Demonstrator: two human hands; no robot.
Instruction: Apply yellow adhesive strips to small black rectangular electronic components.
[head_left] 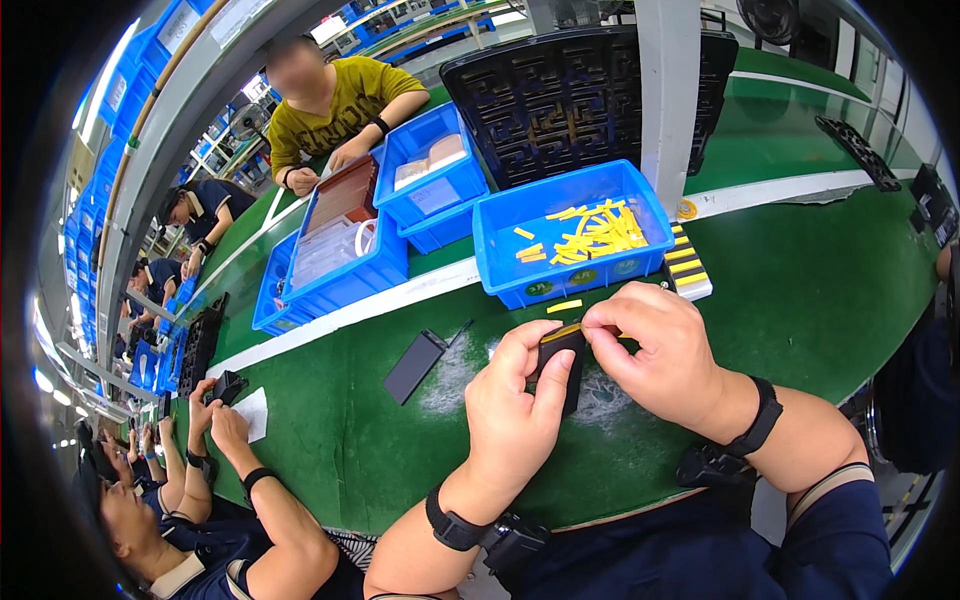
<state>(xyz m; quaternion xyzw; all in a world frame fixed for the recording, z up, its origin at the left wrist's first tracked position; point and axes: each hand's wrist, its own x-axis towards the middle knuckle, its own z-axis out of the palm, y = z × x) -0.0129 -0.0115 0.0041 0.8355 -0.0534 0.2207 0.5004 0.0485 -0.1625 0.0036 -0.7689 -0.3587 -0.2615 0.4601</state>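
My left hand is wrapped round a flat black rectangular case, holding it tilted above the green table. A yellow strip lies along the case's upper edge. The fingertips of my right hand are pinched together at that edge, by the strip's right end; whether they grip the strip itself is hidden. Just beyond the case, a loose yellow strip rests on the table. To the left of my left hand lies another flat black case with a thin dark piece at its corner.
A blue bin of yellow strips stands ahead, with a yellow-and-black striped block at its right. More blue bins stand left. A grey post rises behind. Co-workers sit across and at my left, one holding a black part.
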